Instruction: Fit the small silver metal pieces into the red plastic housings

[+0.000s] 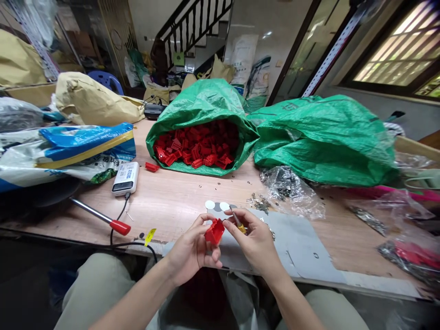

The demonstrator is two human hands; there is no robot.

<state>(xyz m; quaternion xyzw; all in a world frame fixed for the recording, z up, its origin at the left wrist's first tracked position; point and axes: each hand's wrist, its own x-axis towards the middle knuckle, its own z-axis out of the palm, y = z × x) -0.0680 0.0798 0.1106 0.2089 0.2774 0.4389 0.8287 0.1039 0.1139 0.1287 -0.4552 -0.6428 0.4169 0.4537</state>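
My left hand (192, 250) is closed round a small red plastic part (214, 231), holding it just above the table's front edge. My right hand (252, 238) pinches a small tool with a yellow handle and a thin metal tip (237, 221), close beside the red part. An open green sack (202, 107) lies on the table behind my hands, full of several red plastic parts (197, 149). One loose red part (151, 167) lies to the left of the sack's mouth.
A second green sack (326, 137) lies at the right, with clear plastic bags of small metal pieces (288, 188) beside it. A white power bank (126, 178) and a red-handled tool (103, 217) lie at the left. A grey sheet (299, 247) covers the table front.
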